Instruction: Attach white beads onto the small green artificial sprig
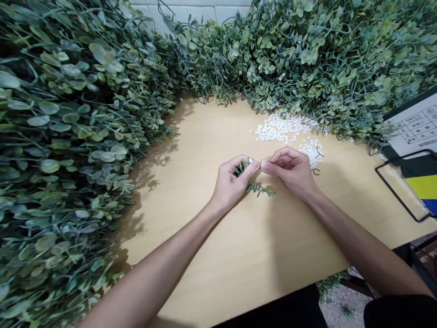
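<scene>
My left hand (233, 181) is closed around a small green leafy sprig (261, 190), whose lower end trails onto the wooden table (211, 255). My right hand (290, 169) meets it fingertip to fingertip, pinching something tiny and white at the sprig's tip. Both hands hover just above the middle of the table. A scatter of small white pieces (285, 130) lies just beyond my right hand.
Heaps of artificial green foliage ring the table on the left (68, 150) and along the back (307, 59). At the right edge stand a black wire frame (398, 193), a printed sheet (418, 127) and a yellow and blue item (425, 189).
</scene>
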